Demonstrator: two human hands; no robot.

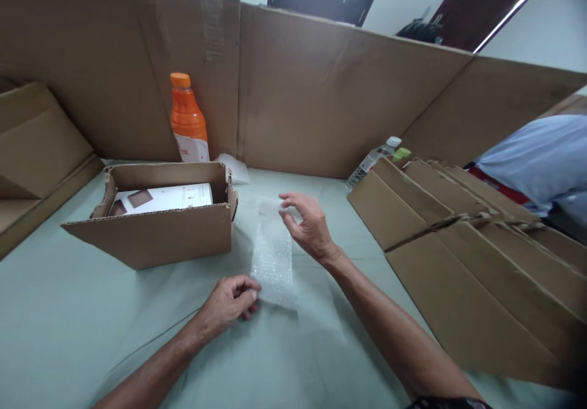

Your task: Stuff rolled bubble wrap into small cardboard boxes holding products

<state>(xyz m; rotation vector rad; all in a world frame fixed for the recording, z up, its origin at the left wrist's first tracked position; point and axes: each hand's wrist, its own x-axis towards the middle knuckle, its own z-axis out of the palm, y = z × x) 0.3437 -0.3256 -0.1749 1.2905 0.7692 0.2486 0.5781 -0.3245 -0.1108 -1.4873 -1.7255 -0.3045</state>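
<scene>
A clear bubble wrap bag (273, 261) lies lengthwise on the pale green cloth, with a thin see-through strip at its far end. My left hand (233, 299) is at the bag's near left edge, its thumb and forefinger closed together on that edge and the other fingers curled beneath. Over the far right end of the bag, my right hand (308, 224) holds its thumb and forefinger apart in a C shape, close to the clear strip. To the left stands an open cardboard box (183, 238) holding a white printed box (183, 196).
An orange bottle (189, 121) and a white packet (235, 169) stand behind the open box. Several folded cardboard boxes (477, 299) line the right side, beside a clear bottle (373, 163). Cardboard walls (339, 85) enclose the back. Another person's pale sleeve (541, 152) shows at right.
</scene>
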